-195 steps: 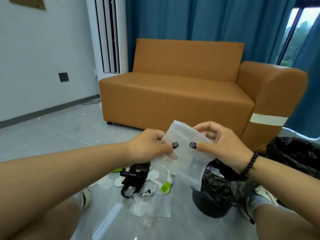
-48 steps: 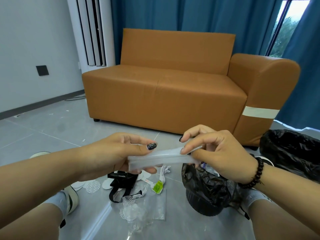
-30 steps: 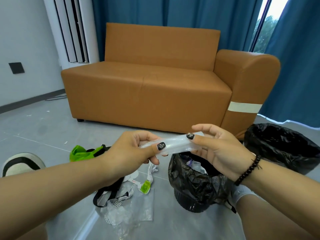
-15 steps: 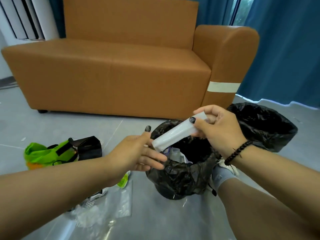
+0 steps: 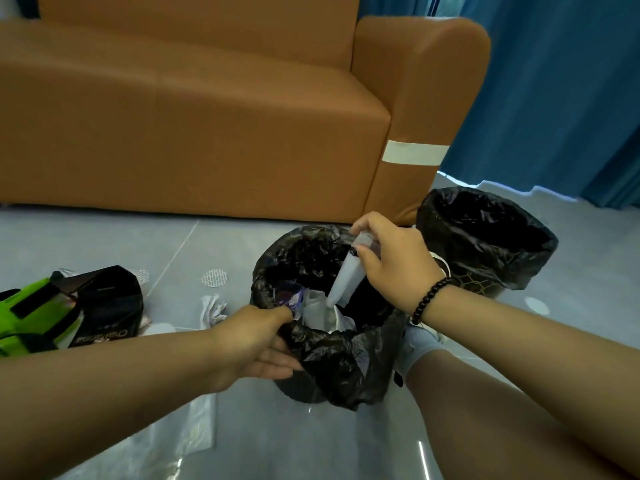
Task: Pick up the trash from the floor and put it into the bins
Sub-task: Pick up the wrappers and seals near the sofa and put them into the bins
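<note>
Right hand (image 5: 391, 268), a black bead bracelet (image 5: 429, 296) at its wrist, above the near bin (image 5: 332, 362); fingers (image 5: 363, 223) and thumb curled round the top of a rolled clear plastic bag (image 5: 346, 277), gripping it. Roll tilted, lower end down inside the mouth of the bin, just above or touching pale paper and plastic scraps (image 5: 318, 310) already lying there; cannot tell which. Left hand (image 5: 256, 341) at the near-left rim of the same bin, thumb hooked over the black liner, other fingers fairly straight and pressed against the outer folds, pinching the liner between them.

Near bin on the grey tiled floor (image 5: 104, 244), in front of the orange sofa (image 5: 194, 109). A second bin (image 5: 485, 240), also lined in black, well to the right and further back, near the sofa's armrest with its pale tape band (image 5: 414, 153). Blue curtain (image 5: 561, 98) behind, at the right.

More trash on the floor left of the near bin: a crumpled white wrapper (image 5: 214, 306) just beside it, a round white perforated disc (image 5: 215, 278) further back, a black bag (image 5: 104, 306) touching a bright green one (image 5: 31, 313) at the left edge, and a flat clear plastic sheet (image 5: 197, 427) under the left forearm. A grey sock and a white shoe (image 5: 420, 337) showing between the near bin and the right forearm.
</note>
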